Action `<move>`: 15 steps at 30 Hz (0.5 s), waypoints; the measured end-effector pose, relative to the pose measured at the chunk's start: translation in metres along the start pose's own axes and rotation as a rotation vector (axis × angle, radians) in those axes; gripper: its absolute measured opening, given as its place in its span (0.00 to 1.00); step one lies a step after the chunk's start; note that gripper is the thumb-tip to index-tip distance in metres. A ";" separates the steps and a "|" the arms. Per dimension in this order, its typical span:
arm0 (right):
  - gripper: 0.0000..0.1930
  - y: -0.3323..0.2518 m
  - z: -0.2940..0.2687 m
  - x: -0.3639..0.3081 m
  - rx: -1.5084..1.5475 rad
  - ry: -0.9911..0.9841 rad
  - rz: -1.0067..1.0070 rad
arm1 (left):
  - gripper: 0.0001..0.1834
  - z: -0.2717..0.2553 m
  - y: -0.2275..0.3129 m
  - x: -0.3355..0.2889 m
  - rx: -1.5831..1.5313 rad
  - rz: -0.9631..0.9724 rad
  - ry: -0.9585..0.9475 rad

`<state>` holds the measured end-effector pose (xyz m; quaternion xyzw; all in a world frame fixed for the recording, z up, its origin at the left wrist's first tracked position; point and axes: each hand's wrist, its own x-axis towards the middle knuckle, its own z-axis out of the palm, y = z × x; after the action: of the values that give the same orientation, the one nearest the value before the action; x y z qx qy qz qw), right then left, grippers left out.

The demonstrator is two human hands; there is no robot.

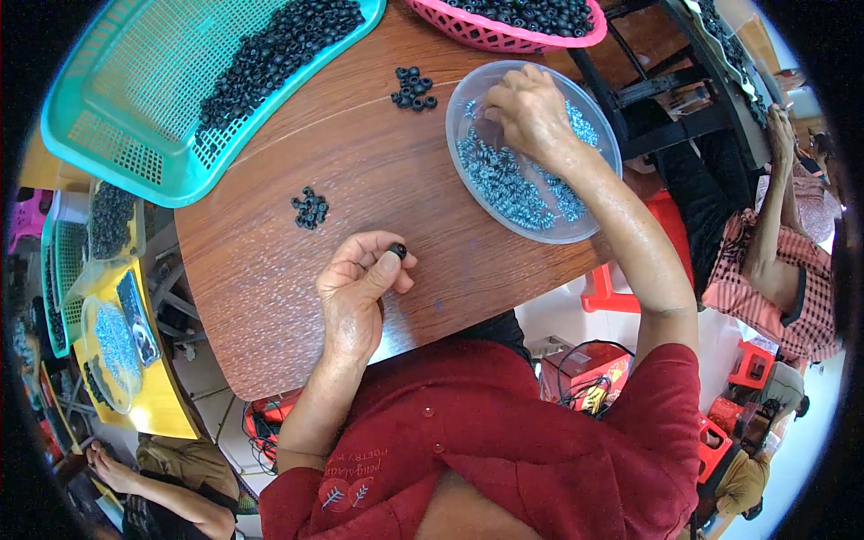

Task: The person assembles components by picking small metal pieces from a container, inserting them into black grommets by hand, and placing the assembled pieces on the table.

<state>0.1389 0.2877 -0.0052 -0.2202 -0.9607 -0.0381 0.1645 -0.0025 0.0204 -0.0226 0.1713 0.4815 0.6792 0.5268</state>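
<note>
My left hand [355,283] is just above the near part of the table, pinching a small round black piece with a hole [398,249] between thumb and forefinger. My right hand [526,108] reaches into a clear round plastic bowl [457,157], its fingers curled down. The fingertips are partly hidden, and what they grip cannot be made out. Small shiny blue, coil-like pieces [513,184] lie around that hand in the bowl. On the wooden table [360,171], one small cluster of black pieces [310,208] lies beyond my left hand, and another cluster [414,89] lies left of the bowl.
A teal basket [117,166] of black pieces stands at the far left, and a pink basket [504,38] of them at the far edge. A black-framed stand [666,99] is beyond the bowl. Other people sit at both sides; a yellow table [162,387] is at left.
</note>
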 end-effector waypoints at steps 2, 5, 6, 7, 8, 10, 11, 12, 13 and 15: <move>0.05 -0.004 -0.004 -0.002 0.083 0.077 0.013 | 0.09 0.000 -0.001 0.000 0.007 0.005 -0.001; 0.05 -0.015 -0.021 -0.008 0.654 -0.039 0.386 | 0.09 -0.002 -0.001 -0.002 0.018 0.009 0.003; 0.05 -0.019 -0.024 -0.010 0.658 -0.040 0.383 | 0.09 -0.002 -0.001 -0.003 0.021 0.008 0.007; 0.05 -0.024 -0.028 -0.013 0.780 -0.061 0.467 | 0.09 -0.003 0.000 -0.003 0.023 0.008 0.014; 0.04 -0.030 -0.031 -0.017 0.902 -0.084 0.553 | 0.09 -0.003 0.001 -0.003 0.005 -0.007 0.015; 0.04 -0.042 -0.035 -0.022 0.983 -0.072 0.521 | 0.10 -0.003 0.002 -0.002 -0.009 -0.025 0.030; 0.04 -0.052 -0.037 -0.025 1.061 -0.055 0.493 | 0.09 -0.003 0.003 -0.002 -0.036 -0.027 0.027; 0.04 -0.063 -0.039 -0.028 1.078 -0.065 0.494 | 0.09 -0.003 0.004 -0.003 -0.063 -0.029 0.026; 0.04 -0.075 -0.042 -0.031 1.120 -0.047 0.430 | 0.09 -0.002 0.003 -0.005 -0.078 -0.007 0.022; 0.05 -0.099 -0.051 -0.033 1.149 -0.078 0.370 | 0.09 -0.003 0.006 -0.008 -0.090 0.002 0.002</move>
<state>0.1388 0.1780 0.0320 -0.2608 -0.7786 0.5243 0.2256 -0.0051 0.0122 -0.0172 0.1472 0.4511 0.7008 0.5327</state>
